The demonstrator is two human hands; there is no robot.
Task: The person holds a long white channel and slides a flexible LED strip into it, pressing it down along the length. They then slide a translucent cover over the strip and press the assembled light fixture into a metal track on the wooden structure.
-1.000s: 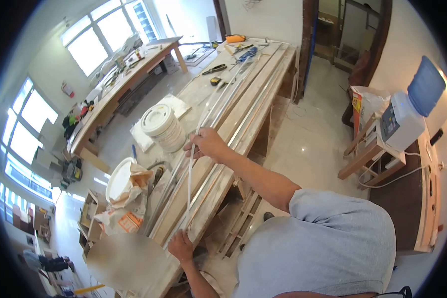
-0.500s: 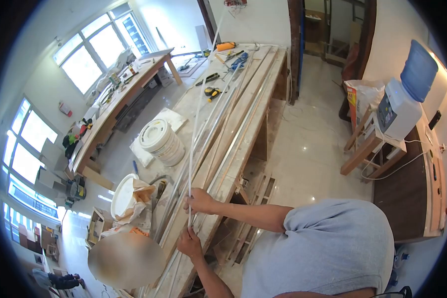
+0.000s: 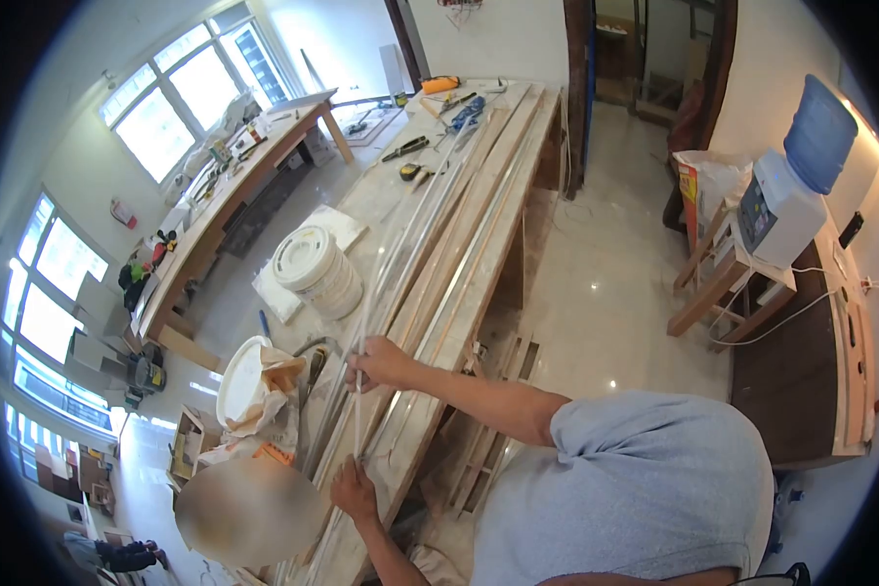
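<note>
My right hand is closed around a thin pale strip above the long workbench. Lower in the view, my left hand pinches the same strip near its lower end. Beyond my right hand the strip is blurred and its far end is hard to make out. Long wooden boards and shiny metal lengths lie along the bench beside both hands. A white lidded bucket stands past my right hand.
Crumpled brown paper lies by a white round lid. Farther up the bench are a tape measure, pliers and blue cord. A water dispenser is at the right. Someone's legs show lower left.
Both hands have shifted left, and the gap between them has widened. The strip's upper part, sharp and reaching near the top before, is now blurred. The view has shifted slightly.
</note>
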